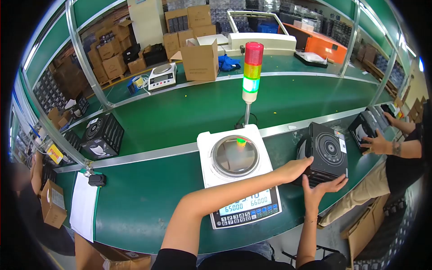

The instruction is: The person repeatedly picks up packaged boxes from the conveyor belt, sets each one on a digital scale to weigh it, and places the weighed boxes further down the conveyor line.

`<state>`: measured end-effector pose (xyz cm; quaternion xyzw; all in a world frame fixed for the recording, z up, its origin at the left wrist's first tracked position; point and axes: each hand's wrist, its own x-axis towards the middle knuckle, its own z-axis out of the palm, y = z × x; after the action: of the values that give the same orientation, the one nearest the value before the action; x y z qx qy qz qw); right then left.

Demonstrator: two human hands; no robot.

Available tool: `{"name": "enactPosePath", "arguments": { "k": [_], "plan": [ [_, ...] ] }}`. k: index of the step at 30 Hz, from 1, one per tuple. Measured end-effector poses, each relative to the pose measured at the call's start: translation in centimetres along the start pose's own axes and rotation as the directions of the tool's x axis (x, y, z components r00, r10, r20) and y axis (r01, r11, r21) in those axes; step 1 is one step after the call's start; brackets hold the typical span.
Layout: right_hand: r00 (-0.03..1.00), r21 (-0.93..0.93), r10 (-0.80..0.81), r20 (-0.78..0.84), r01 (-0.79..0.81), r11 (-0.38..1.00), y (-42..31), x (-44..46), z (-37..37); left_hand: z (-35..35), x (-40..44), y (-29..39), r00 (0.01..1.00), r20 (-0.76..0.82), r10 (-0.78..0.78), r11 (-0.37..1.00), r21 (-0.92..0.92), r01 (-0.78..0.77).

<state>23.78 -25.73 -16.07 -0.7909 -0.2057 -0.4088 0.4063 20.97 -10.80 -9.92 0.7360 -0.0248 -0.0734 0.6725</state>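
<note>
The black box (330, 148) sits right of the scale (235, 158). The left hand (297, 170) clamps its scale-side edge, fingers partly hidden; the right hand's (320, 188) fingers grip its near end.

A black, ring-printed box (330, 148) is right of the scale (207, 153).

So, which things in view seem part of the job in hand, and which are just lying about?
Likely part of the job:
black box with ring pattern, left hand and right hand on it
front scale, display lit
signal tower, green lamp lit

Seemingly just lying about:
paper sheets
blue cloth at the back
open carton beside it
</note>
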Motion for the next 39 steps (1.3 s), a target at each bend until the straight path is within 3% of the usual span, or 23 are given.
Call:
{"name": "enactPosePath", "arguments": {
  "k": [2, 3, 4, 6, 10, 11, 14, 17, 18, 20, 22, 24, 26, 28, 29, 30, 32, 34, 36, 37, 39],
  "plan": [
    [0.991, -0.022, -0.074, 0.115, 0.077, 0.997, -1.7, 0.3, -0.4, -0.2, -1.2, 0.1, 0.987, -0.067, 0.148, 0.984, 0.108, -0.14],
    [0.979, -0.271, -0.121, 0.166, 0.163, 0.949, -3.3, 1.1, -0.8, -0.1, -2.8, 1.4, 0.969, -0.109, 0.222, 0.96, 0.196, -0.198],
    [0.983, -0.274, -0.143, 0.117, 0.17, 0.946, -2.7, 1.4, 0.0, -0.1, -4.3, 2.4, 0.944, -0.143, 0.297, 0.926, 0.284, -0.248],
    [0.981, -0.282, -0.191, 0.024, 0.19, 0.94, 0.2, 2.3, 1.6, -0.4, -6.9, 3.2, 0.952, -0.09, 0.291, 0.938, 0.224, -0.266],
    [0.995, -0.389, -0.093, -0.042, 0.069, 0.919, 4.1, 6.3, 4.4, -1.0, -13.2, 4.9, 0.974, -0.042, 0.225, 0.971, 0.09, -0.22],
    [0.996, -0.425, -0.065, -0.061, 0.032, 0.905, 6.0, 7.2, 5.5, -1.0, -14.3, 4.0, 0.96, -0.067, 0.272, 0.955, 0.145, -0.26],
    [0.978, -0.611, 0.097, -0.185, -0.191, 0.769, 9.1, 9.5, 7.7, -2.1, -18.1, 3.0, 0.959, -0.068, 0.276, 0.961, 0.015, -0.275],
    [0.985, -0.592, 0.127, -0.117, -0.172, 0.787, 8.6, 9.3, 7.7, -3.7, -22.2, 2.4, 0.968, -0.133, 0.211, 0.975, -0.043, -0.218],
    [0.997, -0.508, 0.018, -0.077, -0.055, 0.86, 8.0, 8.3, 7.6, -4.4, -23.2, 1.8, 0.963, -0.189, 0.193, 0.976, -0.061, -0.207],
    [0.99, -0.407, 0.088, 0.106, -0.038, 0.913, 5.5, 6.3, 6.8, -5.7, -24.7, 1.1, 0.923, -0.351, 0.158, 0.953, -0.191, -0.236],
    [0.975, -0.257, 0.037, 0.221, 0.021, 0.966, 3.3, 4.2, 6.3, -7.8, -25.4, -0.3, 0.789, -0.606, 0.105, 0.957, -0.154, -0.246],
    [0.935, -0.111, -0.014, 0.355, 0.057, 0.992, 1.6, 2.4, 5.9, -10.2, -26.2, -1.3, 0.529, -0.84, 0.118, 0.951, -0.058, -0.305],
    [0.864, 0.013, -0.076, 0.498, 0.081, 0.997, 0.5, 1.2, 5.4, -14.3, -27.5, -3.4, 0.233, -0.971, 0.062, 0.942, -0.02, -0.335],
    [0.773, 0.049, -0.121, 0.622, 0.116, 0.992, -0.2, -0.4, 4.8, -18.0, -29.6, -3.6, -0.036, -0.999, -0.03, 0.983, -0.023, -0.181],
    [0.724, 0.065, -0.14, 0.676, 0.13, 0.989, -0.5, -0.9, 4.7, -21.9, -31.0, -6.0, -0.176, -0.982, 0.068, 0.997, 0.075, -0.031],
    [0.686, 0.042, -0.169, 0.708, 0.197, 0.979, -0.7, -1.1, 4.6, -25.4, -32.3, -7.6, -0.268, -0.952, 0.146, 0.989, 0.148, 0.011],
    [0.608, -0.003, -0.206, 0.767, 0.324, 0.946, -1.3, -1.2, 4.6, -31.8, -35.5, -9.1, -0.5, -0.859, -0.106, 0.993, -0.12, -0.005],
    [0.646, -0.009, -0.206, 0.735, 0.314, 0.95, -1.8, -1.4, 4.8, -33.3, -37.0, -7.5, -0.439, -0.851, -0.287, 0.953, -0.21, -0.218],
    [0.657, -0.022, -0.193, 0.729, 0.304, 0.952, -1.9, -1.3, 4.9, -33.5, -37.1, -6.2, -0.373, -0.847, -0.378, 0.907, -0.258, -0.332],
    [0.664, -0.02, -0.2, 0.72, 0.309, 0.951, -1.9, -1.1, 5.0, -34.0, -36.5, -6.3, -0.431, -0.789, -0.438, 0.89, -0.312, -0.334],
    [0.668, -0.017, -0.211, 0.714, 0.317, 0.948, -1.8, -1.4, 5.0, -34.5, -35.5, -6.2, -0.484, -0.774, -0.408, 0.903, -0.265, -0.337]
  ]
}}
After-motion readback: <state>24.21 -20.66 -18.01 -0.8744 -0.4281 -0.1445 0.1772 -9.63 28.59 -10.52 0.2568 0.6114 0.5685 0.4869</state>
